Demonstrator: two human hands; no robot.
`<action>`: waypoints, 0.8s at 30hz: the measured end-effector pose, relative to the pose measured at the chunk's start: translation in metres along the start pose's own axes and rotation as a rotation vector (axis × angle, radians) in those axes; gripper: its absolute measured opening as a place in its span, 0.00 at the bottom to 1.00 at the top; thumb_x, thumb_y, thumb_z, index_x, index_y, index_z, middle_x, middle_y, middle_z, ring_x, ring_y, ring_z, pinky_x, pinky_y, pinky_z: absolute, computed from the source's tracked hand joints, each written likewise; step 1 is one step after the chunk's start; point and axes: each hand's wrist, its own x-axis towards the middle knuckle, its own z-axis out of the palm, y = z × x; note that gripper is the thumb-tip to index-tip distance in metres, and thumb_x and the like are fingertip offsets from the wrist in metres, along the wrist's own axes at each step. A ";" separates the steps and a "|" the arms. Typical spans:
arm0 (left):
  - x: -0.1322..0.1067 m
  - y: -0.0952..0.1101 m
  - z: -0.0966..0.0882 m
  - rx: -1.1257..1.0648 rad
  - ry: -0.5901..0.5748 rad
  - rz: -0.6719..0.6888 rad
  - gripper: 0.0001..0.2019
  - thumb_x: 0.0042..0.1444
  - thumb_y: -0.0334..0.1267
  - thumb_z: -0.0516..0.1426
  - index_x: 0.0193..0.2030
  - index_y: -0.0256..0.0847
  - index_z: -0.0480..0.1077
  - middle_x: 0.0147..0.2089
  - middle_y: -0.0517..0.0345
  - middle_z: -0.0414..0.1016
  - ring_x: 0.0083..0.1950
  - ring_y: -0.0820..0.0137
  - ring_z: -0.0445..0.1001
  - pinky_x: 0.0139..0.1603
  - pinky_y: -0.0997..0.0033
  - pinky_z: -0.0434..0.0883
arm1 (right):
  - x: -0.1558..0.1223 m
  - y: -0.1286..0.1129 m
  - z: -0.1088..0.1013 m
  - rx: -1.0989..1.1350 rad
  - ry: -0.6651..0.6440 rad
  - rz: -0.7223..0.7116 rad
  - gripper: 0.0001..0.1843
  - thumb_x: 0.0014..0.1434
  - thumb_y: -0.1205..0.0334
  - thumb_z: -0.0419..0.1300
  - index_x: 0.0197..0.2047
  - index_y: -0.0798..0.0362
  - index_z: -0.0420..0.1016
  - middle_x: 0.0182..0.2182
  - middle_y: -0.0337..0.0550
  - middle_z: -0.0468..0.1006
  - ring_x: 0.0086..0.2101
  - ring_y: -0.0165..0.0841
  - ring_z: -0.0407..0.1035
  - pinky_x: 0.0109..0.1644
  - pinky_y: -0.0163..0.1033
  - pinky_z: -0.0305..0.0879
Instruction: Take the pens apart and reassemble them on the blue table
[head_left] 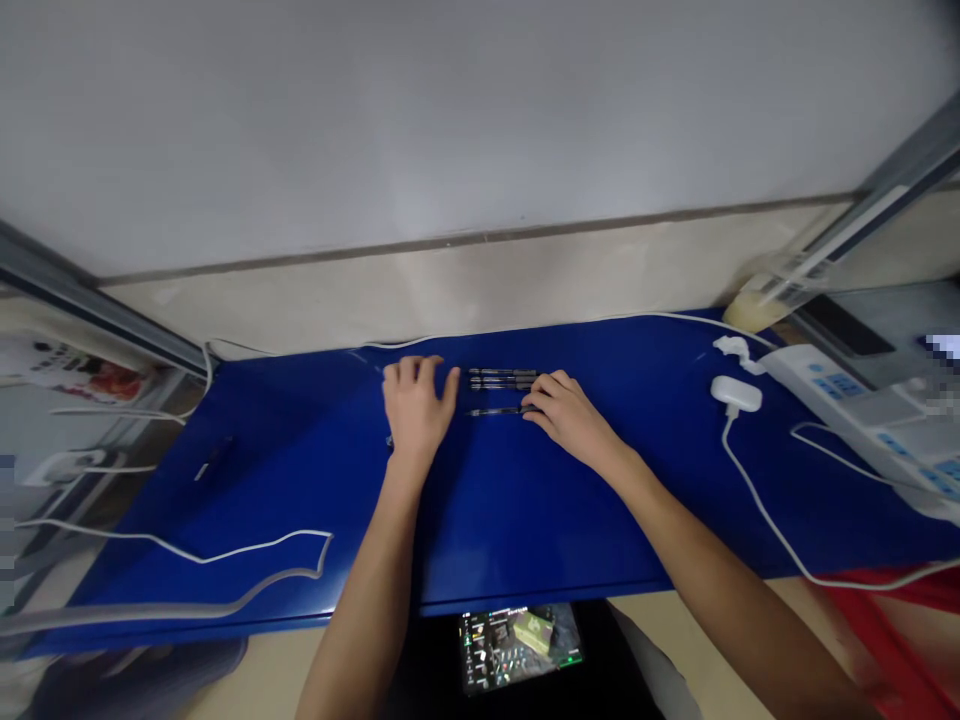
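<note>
My left hand (417, 412) lies palm-down on the blue desktop (517, 510), its fingers slightly apart and holding nothing. A small dark item (389, 441) shows just under its outer edge. Three slim dark pens lie side by side to the right of this hand. The upper two (501, 378) sit close together, and the lower pen (496, 411) lies a little apart. My right hand (570, 420) rests with its fingertips at the lower pen's right end, and they hide that end. Whether those fingers grip it, I cannot tell.
White cables run along the desk's back edge and across its left side. A white charger (736, 393) and a white device with blue keys (862, 415) stand at the right. A phone showing a game (517, 648) lies below the front edge.
</note>
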 end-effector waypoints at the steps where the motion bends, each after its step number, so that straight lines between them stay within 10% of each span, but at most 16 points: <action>1: -0.001 0.006 -0.001 -0.064 -0.050 0.134 0.18 0.67 0.51 0.52 0.52 0.43 0.74 0.50 0.47 0.74 0.53 0.55 0.67 0.53 0.55 0.65 | 0.000 -0.001 0.000 -0.006 -0.002 -0.006 0.07 0.66 0.62 0.60 0.45 0.54 0.78 0.42 0.49 0.76 0.46 0.43 0.65 0.50 0.49 0.68; 6: -0.010 0.031 -0.001 -0.194 -0.281 0.549 0.14 0.70 0.45 0.50 0.52 0.44 0.73 0.48 0.53 0.76 0.50 0.64 0.71 0.49 0.63 0.64 | 0.004 -0.005 -0.003 0.093 0.044 0.039 0.08 0.69 0.62 0.56 0.45 0.55 0.75 0.43 0.49 0.78 0.46 0.43 0.68 0.50 0.50 0.67; 24: -0.012 0.044 -0.001 -0.268 -0.402 0.349 0.19 0.73 0.46 0.42 0.39 0.44 0.70 0.35 0.59 0.76 0.38 0.69 0.74 0.41 0.70 0.63 | 0.001 -0.006 -0.012 0.076 0.150 -0.083 0.13 0.70 0.61 0.54 0.47 0.54 0.79 0.40 0.50 0.81 0.41 0.40 0.72 0.49 0.45 0.69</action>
